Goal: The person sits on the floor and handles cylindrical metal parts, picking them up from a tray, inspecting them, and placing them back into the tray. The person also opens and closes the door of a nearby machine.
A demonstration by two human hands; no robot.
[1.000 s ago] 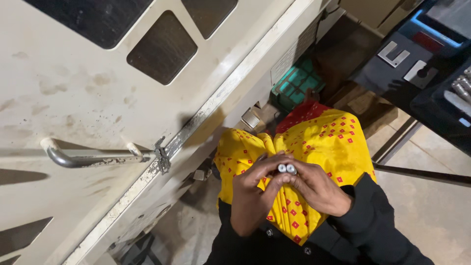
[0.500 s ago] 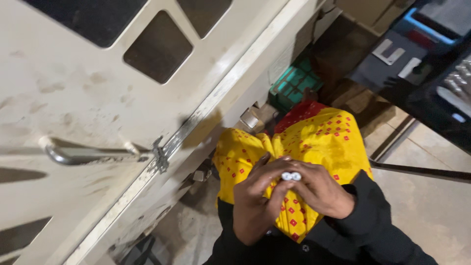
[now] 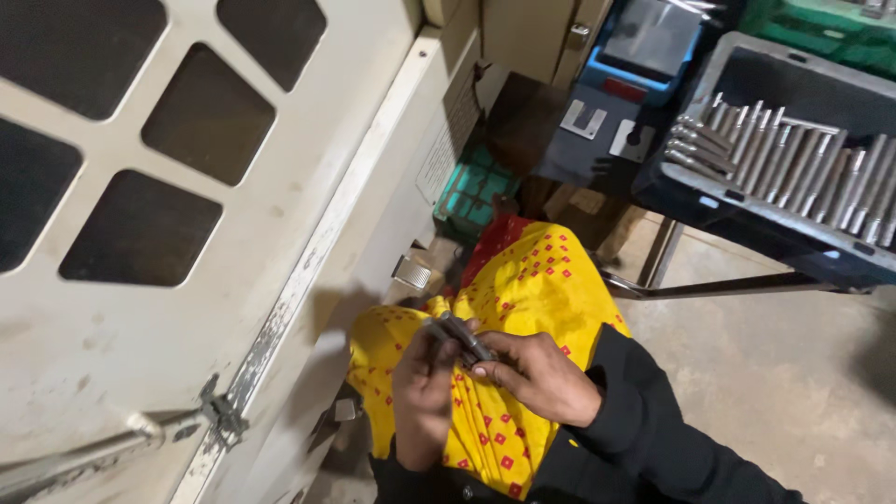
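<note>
Grey metal rods (image 3: 462,338) pinched between left hand (image 3: 422,392) and right hand (image 3: 541,378), both clamped, over yellow cloth (image 3: 523,280). Best kept parallel, ends flush, grip firm against slipping.

The row of grey metal rods (image 3: 793,163) at two o'clock is cut off by the right edge; the curved metal door handle (image 3: 75,457) at eight o'clock is blurred.

A grey tray of metal pins (image 3: 793,159) sat upper right; a cream panelled machine door (image 3: 187,233) stood left of the yellow patterned cloth (image 3: 523,308).
</note>
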